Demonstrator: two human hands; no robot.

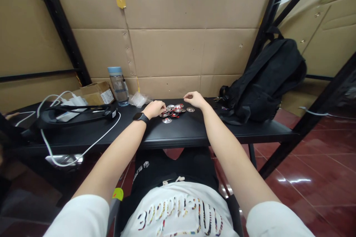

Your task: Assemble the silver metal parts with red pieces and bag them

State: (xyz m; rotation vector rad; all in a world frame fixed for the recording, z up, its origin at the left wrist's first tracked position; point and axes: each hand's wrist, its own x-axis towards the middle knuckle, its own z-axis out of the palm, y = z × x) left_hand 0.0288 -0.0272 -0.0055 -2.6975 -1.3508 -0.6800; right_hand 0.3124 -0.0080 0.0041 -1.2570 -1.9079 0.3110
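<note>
A loose pile of small, shiny round discs [174,110], silver with red parts, lies on the black tabletop. At the left edge of this heap, my left hand [155,109] has its fingers bent and drawn together; whatever they pinch is hidden. A black watch [141,117] is on that wrist. My right hand [195,99] hovers to the right of the pile, its thumb and fingers bent but slightly apart, with nothing visible between them. Just below it a single disc [190,109] lies apart from the heap. Another disc [167,120] rests at the near side.
A clear bottle with a blue lid [118,86] stands back left, beside a crumpled clear plastic bag [138,99]. Left of them are a cardboard box [96,93], white cables and a black strap-like device [75,114]. A black backpack [264,77] leans at the right.
</note>
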